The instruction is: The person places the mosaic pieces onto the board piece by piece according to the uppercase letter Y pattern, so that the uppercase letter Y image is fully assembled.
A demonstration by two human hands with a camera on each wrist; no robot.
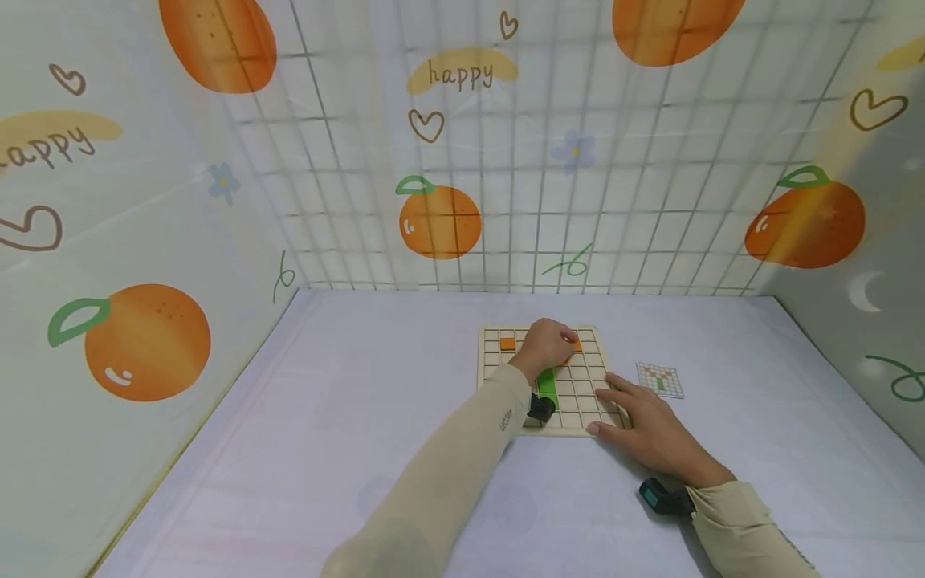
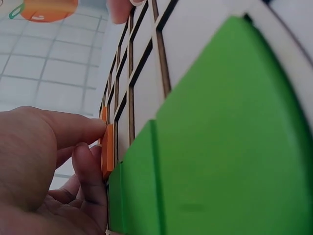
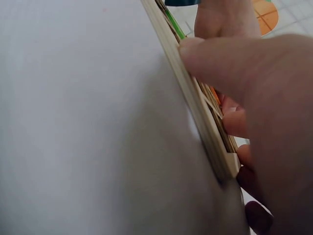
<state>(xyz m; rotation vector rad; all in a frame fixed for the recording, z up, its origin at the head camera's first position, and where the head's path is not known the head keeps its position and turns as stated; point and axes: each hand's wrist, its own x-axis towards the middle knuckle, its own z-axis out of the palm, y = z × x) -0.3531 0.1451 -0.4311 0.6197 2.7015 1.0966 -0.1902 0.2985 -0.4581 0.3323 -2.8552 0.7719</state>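
A wooden grid board point(image 1: 581, 405) lies on the table, with an orange square tile point(image 1: 507, 343) in its upper left. Over the board's upper part, my left hand point(image 1: 545, 347) has curled fingers and hides several squares. In the left wrist view its index finger and thumb pinch an orange tile point(image 2: 108, 156) at the grid surface. Another orange tile point(image 1: 576, 346) shows just beyond that hand. Green tiles point(image 1: 547, 383) run in a column below it. With fingers spread, my right hand point(image 1: 654, 429) rests on the board's right edge; its thumb point(image 3: 195, 51) touches the near rim.
A small printed card point(image 1: 661, 380) with a coloured grid pattern lies right of the board. The white table point(image 1: 347, 385) is bounded by a curtain point(image 1: 347, 201) printed with oranges. A black wrist device point(image 1: 661, 498) sits at the right sleeve.
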